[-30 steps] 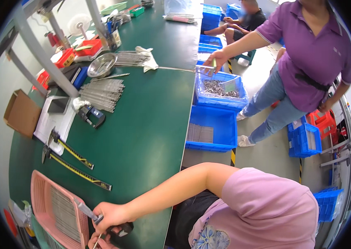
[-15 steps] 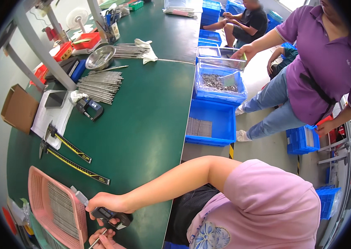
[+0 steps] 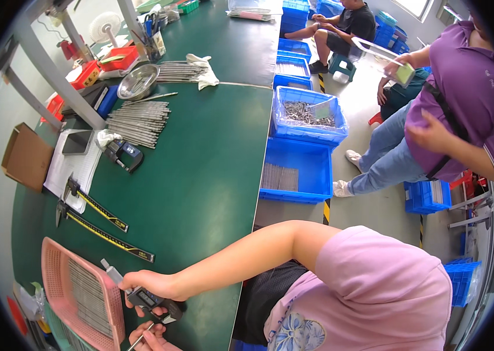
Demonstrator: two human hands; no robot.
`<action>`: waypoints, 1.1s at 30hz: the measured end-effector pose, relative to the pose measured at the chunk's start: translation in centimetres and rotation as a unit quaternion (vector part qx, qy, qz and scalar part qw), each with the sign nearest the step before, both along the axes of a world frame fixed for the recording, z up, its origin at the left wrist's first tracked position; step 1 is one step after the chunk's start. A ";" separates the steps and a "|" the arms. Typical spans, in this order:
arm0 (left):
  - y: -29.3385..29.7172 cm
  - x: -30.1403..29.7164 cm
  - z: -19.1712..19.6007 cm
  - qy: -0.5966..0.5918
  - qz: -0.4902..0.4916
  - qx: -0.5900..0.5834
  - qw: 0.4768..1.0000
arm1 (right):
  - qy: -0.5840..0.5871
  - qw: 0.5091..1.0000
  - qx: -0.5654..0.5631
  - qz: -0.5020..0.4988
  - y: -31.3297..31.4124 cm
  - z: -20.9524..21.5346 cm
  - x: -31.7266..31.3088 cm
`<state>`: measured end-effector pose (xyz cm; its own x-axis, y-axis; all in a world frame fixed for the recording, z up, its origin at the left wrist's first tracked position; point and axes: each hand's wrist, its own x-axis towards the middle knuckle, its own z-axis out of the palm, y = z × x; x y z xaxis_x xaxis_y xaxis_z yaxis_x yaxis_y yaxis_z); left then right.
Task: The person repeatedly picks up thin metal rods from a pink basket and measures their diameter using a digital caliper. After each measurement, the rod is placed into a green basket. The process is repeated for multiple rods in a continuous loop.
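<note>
My right hand (image 3: 156,285) is closed around a digital micrometer (image 3: 143,299) with a dark frame and a grey thimble, above the green table near its lower left part. Just below, my left hand (image 3: 156,339) pinches a thin metal rod (image 3: 140,337), its upper end close to the micrometer's frame. Whether the rod touches the measuring faces I cannot tell. Beside both hands stands a pink plastic basket (image 3: 49,257) holding many slim grey rods (image 3: 89,295).
Two calipers (image 3: 106,235), a second micrometer (image 3: 127,157) and a pile of rods (image 3: 139,121) lie on the green table (image 3: 212,158). Blue bins (image 3: 311,143) line its right edge. A co-worker in purple (image 3: 463,99) stands beyond them, holding a clear-sided box (image 3: 384,58).
The co-worker in purple has lifted the clear-sided box away from the blue bins and raised the other hand. My hands keep nearly the same pose, with the micrometer and rod still held.
</note>
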<state>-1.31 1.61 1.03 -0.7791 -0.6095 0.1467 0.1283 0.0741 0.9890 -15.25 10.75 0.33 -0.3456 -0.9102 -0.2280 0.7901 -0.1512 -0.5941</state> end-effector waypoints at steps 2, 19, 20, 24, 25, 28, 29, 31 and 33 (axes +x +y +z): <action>0.8 -0.6 -0.2 0.005 -0.006 0.010 1.000 | -0.001 1.000 0.005 -0.007 0.5 -0.4 -0.2; -0.5 -0.5 -0.2 0.016 -0.046 0.085 0.995 | -0.068 0.997 -0.018 0.014 1.0 0.9 -1.9; -0.9 -0.1 -0.6 0.021 -0.060 0.091 0.994 | -0.057 0.998 -0.012 0.002 0.7 0.9 -1.5; -1.1 0.6 -1.0 0.019 -0.085 0.113 0.990 | -0.029 0.999 0.016 0.020 0.2 0.8 -1.2; -0.9 0.5 -1.2 0.016 -0.085 0.116 0.989 | -0.030 0.999 0.019 0.022 0.4 0.7 -1.3; -0.5 0.4 -1.6 0.012 -0.093 0.129 0.987 | -0.032 0.999 0.022 0.026 0.9 0.7 -1.4; -0.4 0.3 -1.5 0.016 -0.100 0.136 0.986 | -0.031 0.999 0.021 0.029 1.0 0.8 -1.4; -0.3 0.2 -1.4 0.020 -0.107 0.144 0.984 | -0.029 0.999 0.014 0.031 1.1 0.9 -1.4; -0.2 0.1 -1.3 0.018 -0.110 0.145 0.983 | -0.029 0.999 0.002 0.031 1.3 1.0 -1.4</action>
